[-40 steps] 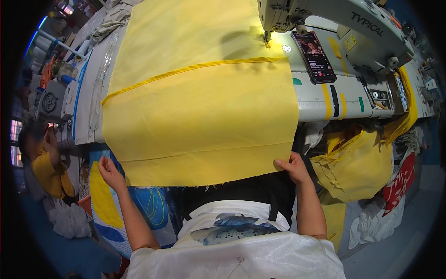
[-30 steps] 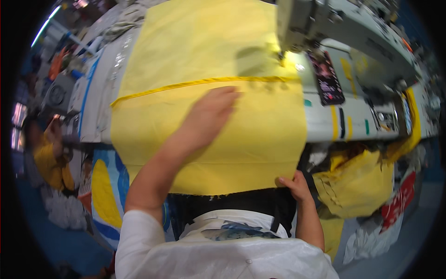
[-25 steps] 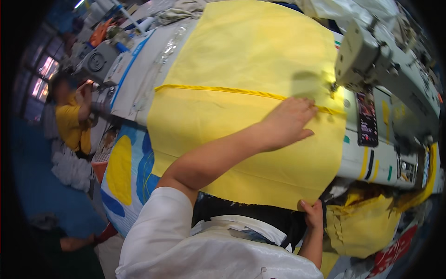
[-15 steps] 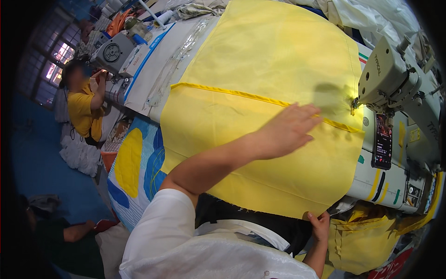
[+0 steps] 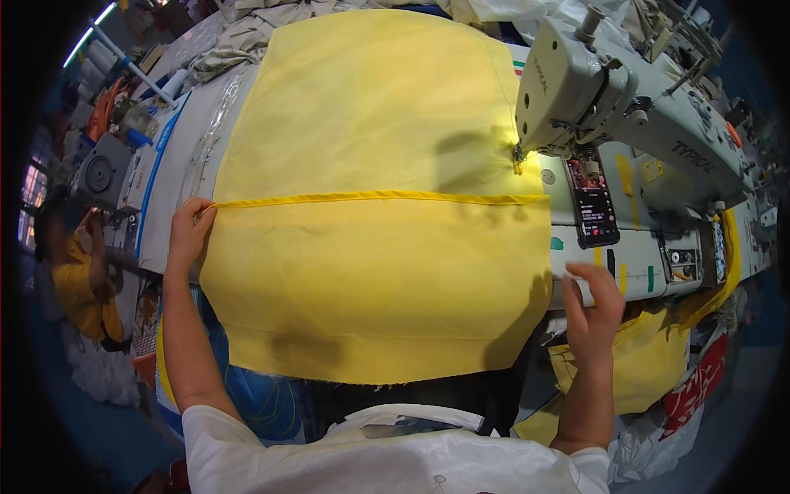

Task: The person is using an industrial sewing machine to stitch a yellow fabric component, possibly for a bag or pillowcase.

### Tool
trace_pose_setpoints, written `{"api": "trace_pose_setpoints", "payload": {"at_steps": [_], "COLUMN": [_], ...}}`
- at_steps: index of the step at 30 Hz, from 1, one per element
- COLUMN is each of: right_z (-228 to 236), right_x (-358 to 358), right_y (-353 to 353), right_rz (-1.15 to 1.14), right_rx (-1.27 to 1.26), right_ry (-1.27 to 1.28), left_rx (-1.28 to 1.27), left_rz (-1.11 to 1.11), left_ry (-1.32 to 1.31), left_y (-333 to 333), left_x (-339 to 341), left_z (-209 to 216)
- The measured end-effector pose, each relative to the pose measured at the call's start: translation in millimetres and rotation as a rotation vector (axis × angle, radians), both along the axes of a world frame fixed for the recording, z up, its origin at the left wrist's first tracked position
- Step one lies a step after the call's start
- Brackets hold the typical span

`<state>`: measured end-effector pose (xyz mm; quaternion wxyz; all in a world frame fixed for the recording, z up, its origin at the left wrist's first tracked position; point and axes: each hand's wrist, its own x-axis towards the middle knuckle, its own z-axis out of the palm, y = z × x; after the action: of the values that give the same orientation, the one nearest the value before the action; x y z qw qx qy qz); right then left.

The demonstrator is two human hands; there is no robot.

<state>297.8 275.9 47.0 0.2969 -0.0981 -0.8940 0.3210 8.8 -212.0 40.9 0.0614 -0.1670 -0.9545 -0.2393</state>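
Note:
A large yellow fabric panel (image 5: 362,280) lies spread over the sewing table, its frayed near edge hanging towards my lap. Across its middle runs a raised, darker yellow folded seam (image 5: 370,197). My left hand (image 5: 191,229) pinches the seam's left end at the panel's side edge. Off the panel's right edge, my right hand (image 5: 594,306) hovers with thumb and forefinger apart and nothing between them. At the far right edge of the cloth stands a sewing machine (image 5: 568,90), its lit needle area (image 5: 518,156) beside the fabric.
A phone (image 5: 594,202) with a lit screen lies on the machine bed. More yellow cloth (image 5: 638,362) hangs at the lower right, near red patterned fabric (image 5: 698,383). A person in a yellow top (image 5: 82,280) works at the far left. Crumpled pale cloth (image 5: 234,53) lies at the back.
My left hand has gone from the seam's right part to its left end and gripped it. My right hand has let go of the near edge and risen. The seam now lies level.

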Motion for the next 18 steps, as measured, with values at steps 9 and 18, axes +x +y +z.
{"api": "trace_pose_setpoints", "payload": {"at_steps": [9,18], "right_z": [-8,-15], "right_x": [-91,-59], "right_y": [34,35], "right_rz": [0.047,0.158], "right_rx": [0.071,-0.626], "right_ry": [-0.346,-0.052], "left_rx": [0.395,0.985], "left_rz": [0.021,-0.003], "left_ry": [-0.278,-0.424], "left_y": [-21,-26], "left_x": [-16,-7], "left_z": [-12,-15]}}
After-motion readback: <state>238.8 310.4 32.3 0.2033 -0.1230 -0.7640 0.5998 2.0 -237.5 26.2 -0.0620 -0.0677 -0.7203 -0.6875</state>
